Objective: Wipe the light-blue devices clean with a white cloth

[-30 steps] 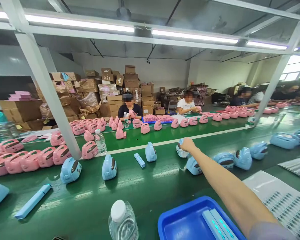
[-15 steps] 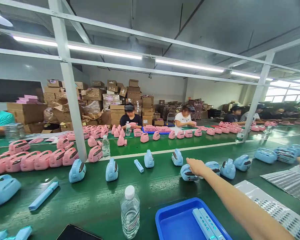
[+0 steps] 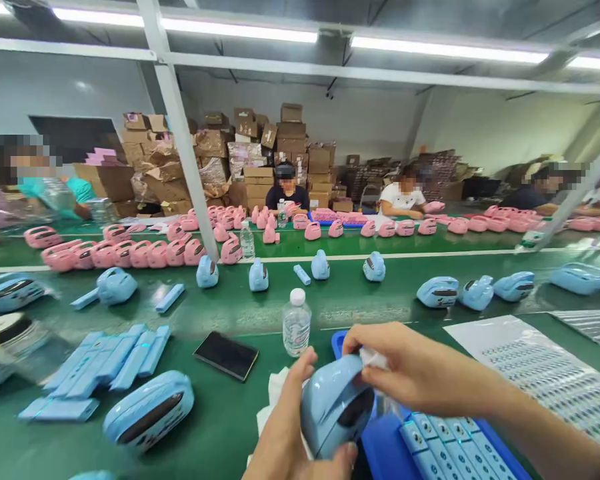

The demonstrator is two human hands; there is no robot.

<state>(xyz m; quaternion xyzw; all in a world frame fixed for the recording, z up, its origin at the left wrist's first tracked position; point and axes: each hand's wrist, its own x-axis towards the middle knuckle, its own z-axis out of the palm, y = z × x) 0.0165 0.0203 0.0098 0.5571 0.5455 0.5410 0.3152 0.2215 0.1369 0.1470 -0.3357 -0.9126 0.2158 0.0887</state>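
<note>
Hands hold one blue unit (image 3: 335, 407) just above the near edge of the belt (image 3: 220, 413), over the blue tray (image 3: 380, 447). The left hand (image 3: 290, 433) cups the unit from below and behind, thumb up along its shell, fingers curled under it. The right hand (image 3: 410, 367) comes in from the right and pinches a small white scrap (image 3: 375, 359) against the top of the unit; whether that scrap is a label or a wipe I cannot tell. By my reading the unit is picked up and being worked on at its top, and setting it back on the belt is left to do. Its dark window faces right and down toward the tray, and its long axis seems to run from lower left to upper right, tilted. In the tray lie pale blue strips (image 3: 440, 447). Right of it sits a sheet of stickers (image 3: 545, 373). Farther out stand a water bottle (image 3: 297, 323), a phone (image 3: 226, 355), a pile of blue bars (image 3: 105, 360), and more blue units. Beyond them, pink units (image 3: 140, 253) and seated people.
</note>
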